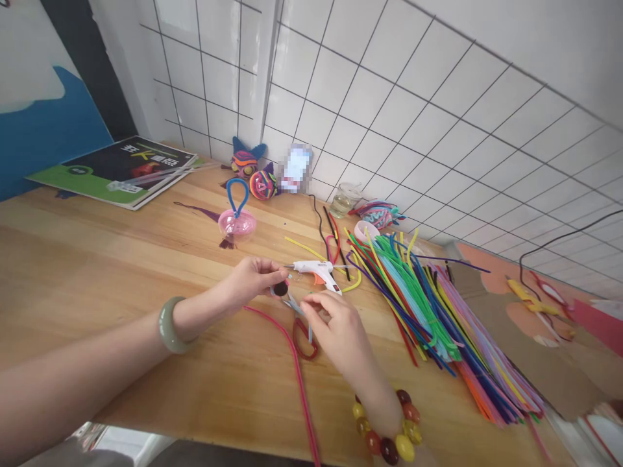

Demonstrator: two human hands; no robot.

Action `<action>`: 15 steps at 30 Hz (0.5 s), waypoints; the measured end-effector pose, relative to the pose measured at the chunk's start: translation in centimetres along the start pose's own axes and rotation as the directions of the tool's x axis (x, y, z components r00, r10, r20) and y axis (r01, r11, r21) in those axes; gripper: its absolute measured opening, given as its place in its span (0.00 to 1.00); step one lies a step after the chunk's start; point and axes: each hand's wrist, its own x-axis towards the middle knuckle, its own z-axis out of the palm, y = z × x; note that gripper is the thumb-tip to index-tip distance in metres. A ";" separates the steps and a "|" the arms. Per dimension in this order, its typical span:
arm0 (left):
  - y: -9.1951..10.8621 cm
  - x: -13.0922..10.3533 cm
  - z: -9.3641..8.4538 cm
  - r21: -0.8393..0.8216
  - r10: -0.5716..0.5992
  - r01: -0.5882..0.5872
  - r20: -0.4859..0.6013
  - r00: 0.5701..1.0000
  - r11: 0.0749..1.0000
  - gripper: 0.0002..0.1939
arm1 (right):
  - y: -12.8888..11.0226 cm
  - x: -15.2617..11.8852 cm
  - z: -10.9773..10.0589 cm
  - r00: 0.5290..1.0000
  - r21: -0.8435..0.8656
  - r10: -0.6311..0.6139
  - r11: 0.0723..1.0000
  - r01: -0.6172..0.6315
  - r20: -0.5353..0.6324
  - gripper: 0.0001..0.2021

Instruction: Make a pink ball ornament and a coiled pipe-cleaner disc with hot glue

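Note:
My left hand (256, 280) pinches a small dark round piece (281, 288) with bits of pink and light blue at its edge; its exact kind is unclear. Close by on the right, my right hand (338, 324) has thumb and forefinger together on a thin light blue pipe cleaner (310, 334), mostly hidden by the fingers. Under the hands lie scissors (305, 350) with red handles. A white hot glue gun (314, 267) with an orange trigger rests just beyond my fingertips. One long pink-red pipe cleaner (292, 353) runs toward the table's front edge.
Bundles of coloured pipe cleaners (423, 298) spread over the right side. Behind stand a pink ornament (237, 224) with a blue loop, striped fish-like crafts (263, 185), a phone (296, 168) and a glass jar (345, 200). Magazines (117, 170) lie back left; a yellow glue gun (530, 298) far right.

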 end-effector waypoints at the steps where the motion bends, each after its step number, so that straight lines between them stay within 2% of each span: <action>1: -0.1 -0.1 0.2 0.007 0.014 -0.014 -0.004 1.000 1.000 0.11 | -0.2 0.0 0.6 0.998 0.080 0.055 0.995 -0.053 -0.018 0.08; 4: -0.1 -0.6 0.9 0.048 0.054 -0.053 -0.027 0.998 0.997 0.11 | -0.8 0.2 2.3 0.983 0.311 0.181 0.936 -0.164 -0.027 0.09; 8: -0.2 -1.1 1.7 0.012 0.090 -0.090 -0.043 0.995 0.996 0.10 | -1.0 0.6 3.4 0.958 0.450 0.287 0.858 -0.247 -0.021 0.09; 12: -0.3 -1.1 1.7 -0.037 0.080 -0.081 -0.019 0.997 0.996 0.09 | -0.9 0.8 3.2 0.945 0.599 0.327 0.758 -0.258 -0.007 0.10; 15: -0.2 -1.0 1.5 -0.018 0.083 -0.083 0.018 0.996 0.996 0.08 | -0.7 0.9 3.0 0.946 0.625 0.322 0.747 -0.229 -0.039 0.10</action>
